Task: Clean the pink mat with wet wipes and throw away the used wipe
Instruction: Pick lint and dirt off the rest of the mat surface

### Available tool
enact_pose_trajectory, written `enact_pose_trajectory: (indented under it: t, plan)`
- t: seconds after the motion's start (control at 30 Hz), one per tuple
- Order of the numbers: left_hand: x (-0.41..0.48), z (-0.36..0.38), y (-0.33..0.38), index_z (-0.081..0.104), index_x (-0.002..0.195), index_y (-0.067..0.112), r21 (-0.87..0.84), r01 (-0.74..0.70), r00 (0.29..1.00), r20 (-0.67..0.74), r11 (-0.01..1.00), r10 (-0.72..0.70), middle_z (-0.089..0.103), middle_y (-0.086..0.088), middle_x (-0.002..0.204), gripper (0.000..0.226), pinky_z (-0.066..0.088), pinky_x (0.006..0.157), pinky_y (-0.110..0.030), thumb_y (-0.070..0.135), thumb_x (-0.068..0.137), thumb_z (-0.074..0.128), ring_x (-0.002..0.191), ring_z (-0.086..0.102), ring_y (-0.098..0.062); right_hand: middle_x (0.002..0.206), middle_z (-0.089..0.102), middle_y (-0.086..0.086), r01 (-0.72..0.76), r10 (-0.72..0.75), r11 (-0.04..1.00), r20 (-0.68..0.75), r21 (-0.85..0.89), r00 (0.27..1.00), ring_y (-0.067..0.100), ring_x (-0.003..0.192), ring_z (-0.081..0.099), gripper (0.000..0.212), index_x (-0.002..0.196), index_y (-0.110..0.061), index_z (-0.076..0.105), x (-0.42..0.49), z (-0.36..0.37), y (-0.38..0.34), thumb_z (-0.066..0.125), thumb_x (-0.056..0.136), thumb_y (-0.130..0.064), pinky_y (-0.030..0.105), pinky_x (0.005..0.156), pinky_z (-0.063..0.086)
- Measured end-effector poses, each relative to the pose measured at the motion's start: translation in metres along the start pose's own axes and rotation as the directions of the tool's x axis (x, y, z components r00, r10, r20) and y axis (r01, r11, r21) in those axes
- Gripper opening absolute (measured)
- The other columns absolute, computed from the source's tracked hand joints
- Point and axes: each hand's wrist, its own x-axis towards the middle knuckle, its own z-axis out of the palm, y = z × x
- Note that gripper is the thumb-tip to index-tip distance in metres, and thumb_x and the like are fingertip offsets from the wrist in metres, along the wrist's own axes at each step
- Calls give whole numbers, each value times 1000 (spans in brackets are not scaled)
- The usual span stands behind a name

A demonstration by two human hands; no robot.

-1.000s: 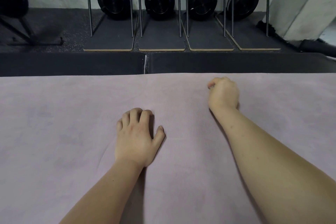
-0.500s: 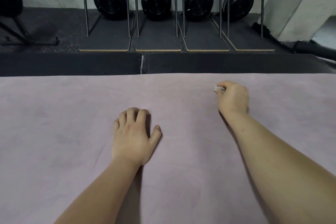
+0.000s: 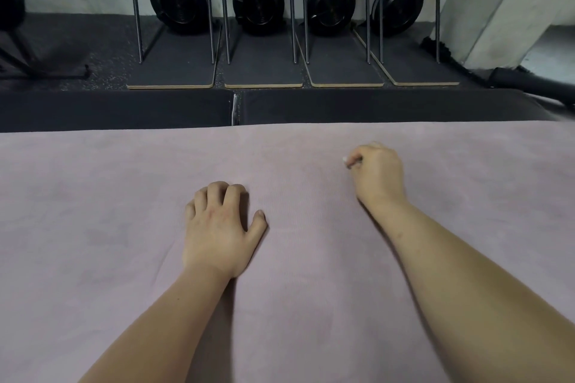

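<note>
Down on the pink mat (image 3: pixel 93 227), left hand (image 3: pixel 217 227) first: palm flat to the fabric, forearm running up from the bottom edge, thumb splayed out to the side. Its four fingers are loosely bent at the knuckles, with their tips tucked down against the mat and hidden from me. Nothing in it.

Over to the right hand (image 3: pixel 378 174), further up the mat and nearer its far edge. It's balled into a fist, back of the hand up, with the forearm coming in on a slant from the lower right corner. It grips the wet wipe (image 3: pixel 350 162), and that's nearly all buried in the fist — only a small pale sliver pokes out by the thumb. Folded or bunched, can't tell. Both elbows are cut off, out of view.
</note>
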Motion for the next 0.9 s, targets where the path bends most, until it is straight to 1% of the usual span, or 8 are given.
enact_pose_trajectory:
  t: [0.07, 0.13, 0.27, 0.43, 0.57, 0.63, 0.73, 0.9]
  plan:
    - [0, -1, 1, 54, 118, 29, 4, 4, 1000, 6, 1000, -4, 48, 4, 122, 43, 39, 100, -44, 61, 90, 48, 114, 44, -26, 90, 72, 1, -86, 86, 996, -42, 6, 995, 28, 85, 66, 22, 76, -20, 77, 1, -9, 13, 68, 80, -1, 33, 76, 54]
    - [0, -1, 1, 54, 119, 29, 5, 8, 1000, 11, 1000, -8, 48, 4, 123, 43, 39, 100, -44, 61, 91, 48, 114, 44, -26, 87, 71, 1, -79, 79, 997, -24, 3, 997, 28, 85, 65, 23, 75, -20, 77, -3, -10, 7, 67, 78, 0, 32, 75, 53]
    - [0, -3, 2, 54, 119, 29, 12, 8, 1000, 18, 1000, -9, 48, 3, 124, 44, 39, 101, -45, 62, 91, 47, 115, 43, -26, 86, 72, -1, 36, -39, 995, 30, 89, 999, 25, 84, 66, 23, 79, -21, 79, -19, 5, -34, 66, 75, -2, 32, 76, 54]
    - [1, -5, 4, 54, 121, 29, 38, 7, 998, 55, 999, -9, 49, 1, 125, 47, 38, 103, -46, 63, 90, 44, 118, 44, -28, 93, 71, -5, 189, -211, 967, 120, 169, 970, 20, 90, 64, 24, 92, -22, 80, -39, 10, -56, 63, 84, -7, 31, 80, 53]
    - [-2, -8, 13, 58, 124, 23, 89, 28, 994, 104, 996, -37, 53, -5, 129, 53, 39, 104, -47, 60, 92, 38, 121, 47, -31, 95, 67, 1, 101, -96, 994, 119, -40, 988, 23, 91, 59, 28, 93, -19, 78, -38, -10, -14, 61, 81, -1, 27, 71, 45]
    - [-8, -14, 24, 58, 131, 19, 67, 35, 994, 103, 997, -41, 54, -7, 136, 46, 39, 107, -47, 48, 97, 47, 126, 48, -33, 95, 67, 5, -5, 11, 994, 55, -110, 998, 27, 94, 59, 30, 96, -18, 78, -38, -24, 12, 61, 81, 2, 30, 72, 47]
    - [-34, -22, 52, 58, 135, 18, -31, -72, 994, 78, 997, 74, 54, -5, 143, 43, 42, 107, -47, 36, 97, 57, 129, 49, -32, 94, 67, 9, -76, 81, 987, 32, -143, 996, 31, 96, 57, 27, 98, -15, 78, -38, -28, 23, 62, 83, 1, 37, 74, 54]
    - [-79, -10, 82, 58, 132, 25, -110, -166, 980, 96, 980, 177, 52, 3, 143, 37, 38, 114, -44, 39, 100, 47, 137, 45, -25, 89, 63, 9, -76, 96, 971, 80, -227, 992, 32, 91, 54, 23, 95, -11, 76, -37, -20, 10, 60, 82, 0, 40, 70, 57]
